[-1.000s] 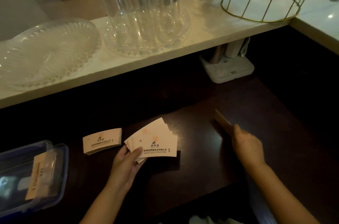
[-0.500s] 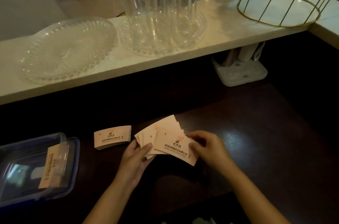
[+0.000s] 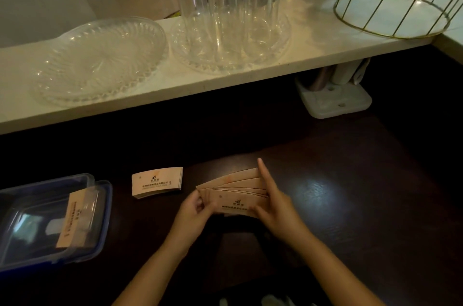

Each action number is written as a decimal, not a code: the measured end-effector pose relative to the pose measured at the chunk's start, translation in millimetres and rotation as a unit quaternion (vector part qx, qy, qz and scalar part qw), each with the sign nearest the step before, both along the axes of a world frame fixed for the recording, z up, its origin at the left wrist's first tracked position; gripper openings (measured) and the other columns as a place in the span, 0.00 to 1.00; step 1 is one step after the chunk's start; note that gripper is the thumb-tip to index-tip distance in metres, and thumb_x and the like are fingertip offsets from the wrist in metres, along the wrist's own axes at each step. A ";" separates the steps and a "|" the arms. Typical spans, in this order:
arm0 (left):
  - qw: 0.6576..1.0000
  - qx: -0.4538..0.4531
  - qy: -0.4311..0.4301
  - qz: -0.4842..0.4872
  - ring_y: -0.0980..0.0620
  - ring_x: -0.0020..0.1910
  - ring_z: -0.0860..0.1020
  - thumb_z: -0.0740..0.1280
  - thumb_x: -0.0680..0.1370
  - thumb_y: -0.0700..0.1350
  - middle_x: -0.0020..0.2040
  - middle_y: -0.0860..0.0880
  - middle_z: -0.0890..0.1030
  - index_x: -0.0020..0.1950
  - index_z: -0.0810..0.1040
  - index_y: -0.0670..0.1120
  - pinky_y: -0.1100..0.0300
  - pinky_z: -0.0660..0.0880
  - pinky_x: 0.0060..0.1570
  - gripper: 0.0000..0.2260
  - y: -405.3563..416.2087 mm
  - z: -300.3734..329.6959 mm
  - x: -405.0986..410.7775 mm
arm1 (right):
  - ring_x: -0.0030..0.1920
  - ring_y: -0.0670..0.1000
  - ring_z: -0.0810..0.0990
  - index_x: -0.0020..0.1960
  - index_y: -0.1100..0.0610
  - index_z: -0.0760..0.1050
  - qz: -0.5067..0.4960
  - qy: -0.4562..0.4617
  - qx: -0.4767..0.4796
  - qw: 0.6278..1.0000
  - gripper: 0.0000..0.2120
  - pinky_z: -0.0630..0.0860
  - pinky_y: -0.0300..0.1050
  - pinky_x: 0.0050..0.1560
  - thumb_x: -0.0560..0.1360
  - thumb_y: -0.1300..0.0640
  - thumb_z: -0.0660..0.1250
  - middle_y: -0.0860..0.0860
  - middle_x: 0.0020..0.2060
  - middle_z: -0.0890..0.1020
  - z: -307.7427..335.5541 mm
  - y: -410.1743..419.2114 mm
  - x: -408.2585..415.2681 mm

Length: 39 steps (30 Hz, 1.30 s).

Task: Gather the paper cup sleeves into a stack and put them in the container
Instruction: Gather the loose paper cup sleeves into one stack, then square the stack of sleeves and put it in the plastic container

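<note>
Dark wood counter point(image 3: 350, 205) fills my view, with a pale shelf point(image 3: 313, 55) of glassware behind it. Far left of the fan sits the container point(image 3: 100, 230), one sleeve point(image 3: 72, 220) inside it. A small stack point(image 3: 157, 182) lies flat between container and fan. My left hand point(image 3: 193, 220) pinches the fan's point(image 3: 235, 195) left edge; my right hand point(image 3: 275, 210) presses its right edge, forefinger raised, squaring the fanned sleeves just above the counter.

Two glass dishes point(image 3: 100, 60), perhaps three tall glasses point(image 3: 225, 5), one wire basket point(image 3: 393, 15), one blue container point(image 3: 50, 220), two sleeve piles point(image 3: 157, 182), two hands point(image 3: 190, 220).
</note>
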<state>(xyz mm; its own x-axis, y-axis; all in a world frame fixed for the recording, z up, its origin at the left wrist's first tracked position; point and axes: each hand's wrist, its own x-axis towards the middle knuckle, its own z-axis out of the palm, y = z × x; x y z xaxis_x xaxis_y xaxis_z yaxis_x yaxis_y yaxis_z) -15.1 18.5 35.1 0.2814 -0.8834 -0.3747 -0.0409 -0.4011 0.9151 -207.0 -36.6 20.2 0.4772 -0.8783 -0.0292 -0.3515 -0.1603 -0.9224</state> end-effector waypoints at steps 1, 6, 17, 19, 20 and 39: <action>1.000 0.010 0.003 0.010 0.68 0.43 0.78 0.64 0.75 0.46 0.45 0.60 0.79 0.46 0.74 0.61 0.72 0.73 0.35 0.07 -0.2 -2.4 -2.8 | 0.52 0.32 0.74 0.70 0.33 0.42 0.008 0.012 -0.031 0.999 0.47 0.70 0.23 0.50 0.71 0.66 0.67 0.36 0.53 0.73 -0.9 -0.6 0.1; 0.992 0.014 0.042 0.120 0.62 0.49 0.71 0.54 0.74 0.62 0.51 0.59 0.74 0.57 0.69 0.56 0.57 0.65 0.54 0.17 -4.4 -12.3 -22.8 | 0.53 0.37 0.73 0.70 0.35 0.49 -0.001 0.072 -0.153 0.986 0.41 0.69 0.27 0.49 0.71 0.62 0.69 0.43 0.56 0.72 -5.2 0.0 10.3; 0.980 0.060 -0.053 0.181 0.46 0.70 0.62 0.51 0.78 0.58 0.66 0.46 0.69 0.64 0.70 0.51 0.49 0.59 0.67 0.19 -5.1 -46.8 -43.4 | 0.43 0.53 0.79 0.70 0.34 0.41 -0.009 0.190 -0.155 0.969 0.42 0.81 0.51 0.41 0.74 0.59 0.66 0.53 0.52 0.75 -37.3 14.1 6.5; 0.982 0.034 -0.065 0.171 0.46 0.64 0.69 0.54 0.78 0.53 0.56 0.49 0.74 0.52 0.75 0.51 0.50 0.65 0.64 0.12 -5.7 -51.5 -40.2 | 0.43 0.55 0.80 0.72 0.38 0.46 -0.025 0.194 -0.158 0.968 0.39 0.80 0.53 0.39 0.73 0.59 0.67 0.55 0.50 0.76 -40.5 15.1 7.4; 0.985 0.018 -0.058 0.163 0.48 0.61 0.71 0.55 0.78 0.51 0.55 0.50 0.75 0.51 0.76 0.51 0.51 0.68 0.62 0.11 -6.0 -53.1 -39.2 | 0.42 0.56 0.80 0.72 0.42 0.51 -0.034 0.192 -0.161 0.968 0.37 0.80 0.52 0.38 0.72 0.60 0.68 0.56 0.49 0.77 -41.4 15.3 7.7; 0.995 -0.055 0.035 0.074 0.65 0.63 0.68 0.62 0.72 0.55 0.63 0.61 0.72 0.62 0.67 0.60 0.75 0.67 0.55 0.18 0.6 -58.1 -35.3 | 0.66 0.47 0.67 0.69 0.49 0.62 -0.132 0.080 -0.145 0.977 0.30 0.58 0.24 0.64 0.73 0.67 0.67 0.58 0.66 0.72 -58.2 24.2 7.5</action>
